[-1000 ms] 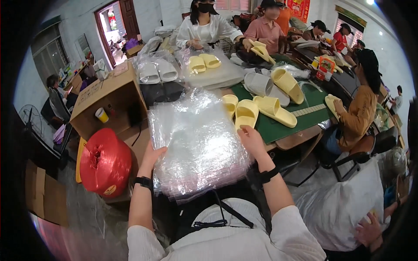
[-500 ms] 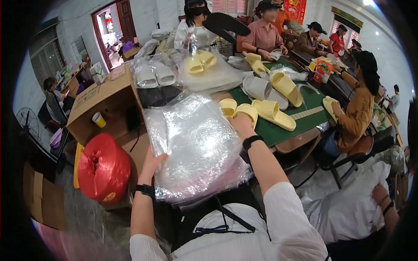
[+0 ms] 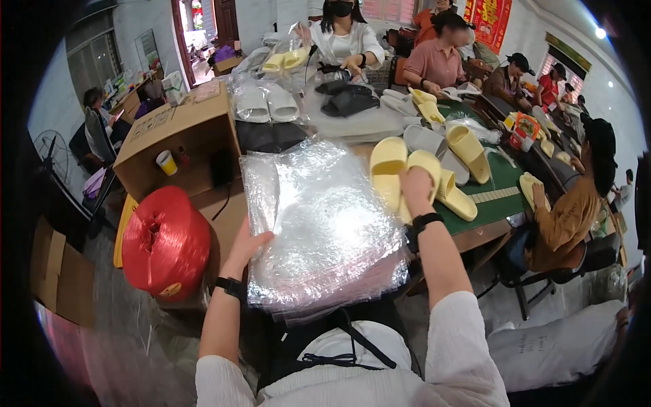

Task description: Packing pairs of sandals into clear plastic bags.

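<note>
A stack of clear plastic bags [image 3: 319,224] lies in front of me, shiny and creased. My left hand [image 3: 249,245] is at its left edge, thumb over the top and the other fingers hidden under the plastic. At the right side of the stack, my right hand [image 3: 417,190] is closed around a yellow slide sandal [image 3: 427,163]. A matching yellow slide sandal [image 3: 388,166] stands against it on the left; whether my fingers reach that one too is hidden. Another yellow slide [image 3: 458,197] lies just to the right on the green mat.
An open cardboard box [image 3: 173,129] and a red twine roll [image 3: 166,241] stand to the left. Bagged white slides [image 3: 268,102] and dark slides [image 3: 349,100] lie beyond the bags. Grey and yellow slides cover the green mat [image 3: 495,193]. Several people work around the tables.
My right hand has lifted the two yellow slides off the mat, tilting them up toward the bags. Across the table, a person has lowered the dark slides and raised a bagged yellow pair.
</note>
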The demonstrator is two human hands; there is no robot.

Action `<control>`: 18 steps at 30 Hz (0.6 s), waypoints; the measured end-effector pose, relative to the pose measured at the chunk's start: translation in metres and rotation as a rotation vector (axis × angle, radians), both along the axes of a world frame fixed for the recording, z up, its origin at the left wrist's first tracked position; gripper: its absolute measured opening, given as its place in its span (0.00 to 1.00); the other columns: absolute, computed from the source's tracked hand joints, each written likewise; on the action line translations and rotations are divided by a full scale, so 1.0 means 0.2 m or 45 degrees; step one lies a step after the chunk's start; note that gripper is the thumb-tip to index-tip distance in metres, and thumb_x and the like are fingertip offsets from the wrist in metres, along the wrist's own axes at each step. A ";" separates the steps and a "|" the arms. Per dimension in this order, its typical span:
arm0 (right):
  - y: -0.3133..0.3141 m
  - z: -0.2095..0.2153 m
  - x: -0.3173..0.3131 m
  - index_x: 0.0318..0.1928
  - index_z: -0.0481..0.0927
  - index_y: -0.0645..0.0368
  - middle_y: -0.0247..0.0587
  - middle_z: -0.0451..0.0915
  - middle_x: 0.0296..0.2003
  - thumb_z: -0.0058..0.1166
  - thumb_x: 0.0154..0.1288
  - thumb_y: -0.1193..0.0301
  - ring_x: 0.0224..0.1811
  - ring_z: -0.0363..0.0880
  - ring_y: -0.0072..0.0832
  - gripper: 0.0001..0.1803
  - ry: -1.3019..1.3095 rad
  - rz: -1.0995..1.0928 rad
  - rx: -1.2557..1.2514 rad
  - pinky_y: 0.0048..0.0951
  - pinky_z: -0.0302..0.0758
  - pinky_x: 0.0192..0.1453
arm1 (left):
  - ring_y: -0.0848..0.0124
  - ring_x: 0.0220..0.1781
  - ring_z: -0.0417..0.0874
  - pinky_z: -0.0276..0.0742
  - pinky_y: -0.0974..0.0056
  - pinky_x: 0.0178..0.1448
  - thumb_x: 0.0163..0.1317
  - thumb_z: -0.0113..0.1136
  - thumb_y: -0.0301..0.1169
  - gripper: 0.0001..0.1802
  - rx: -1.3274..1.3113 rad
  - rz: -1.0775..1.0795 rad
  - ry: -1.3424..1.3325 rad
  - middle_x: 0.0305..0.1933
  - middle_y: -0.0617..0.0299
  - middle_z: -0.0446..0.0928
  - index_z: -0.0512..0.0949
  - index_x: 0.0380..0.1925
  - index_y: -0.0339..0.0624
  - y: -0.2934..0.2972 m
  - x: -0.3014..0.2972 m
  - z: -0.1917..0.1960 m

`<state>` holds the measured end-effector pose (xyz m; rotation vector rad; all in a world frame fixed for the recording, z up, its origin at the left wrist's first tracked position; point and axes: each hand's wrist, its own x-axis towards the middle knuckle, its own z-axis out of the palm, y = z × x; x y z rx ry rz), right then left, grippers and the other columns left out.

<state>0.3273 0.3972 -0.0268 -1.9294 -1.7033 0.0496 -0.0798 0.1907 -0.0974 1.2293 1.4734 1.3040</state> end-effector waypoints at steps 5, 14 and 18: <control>-0.06 0.32 0.22 0.30 0.83 0.66 0.59 0.83 0.30 0.56 0.63 0.52 0.35 0.83 0.55 0.25 0.093 -0.059 0.469 0.49 0.79 0.44 | 0.66 0.63 0.75 0.71 0.62 0.66 0.51 0.69 0.20 0.44 -0.005 -0.051 -0.027 0.62 0.56 0.75 0.62 0.69 0.38 -0.01 0.05 0.07; -0.36 0.60 -0.42 0.30 0.83 0.67 0.57 0.82 0.26 0.57 0.61 0.54 0.30 0.82 0.51 0.24 0.532 0.579 0.275 0.45 0.76 0.38 | 0.66 0.61 0.76 0.72 0.62 0.65 0.49 0.72 0.20 0.44 -0.026 -0.097 0.084 0.60 0.56 0.76 0.63 0.68 0.38 -0.01 0.04 0.14; -0.34 0.28 -0.72 0.32 0.83 0.66 0.56 0.83 0.32 0.56 0.62 0.52 0.36 0.83 0.51 0.25 0.339 0.633 0.125 0.47 0.77 0.43 | 0.65 0.62 0.76 0.71 0.62 0.66 0.48 0.72 0.19 0.46 -0.183 -0.056 0.176 0.62 0.54 0.75 0.62 0.69 0.37 -0.03 0.04 0.13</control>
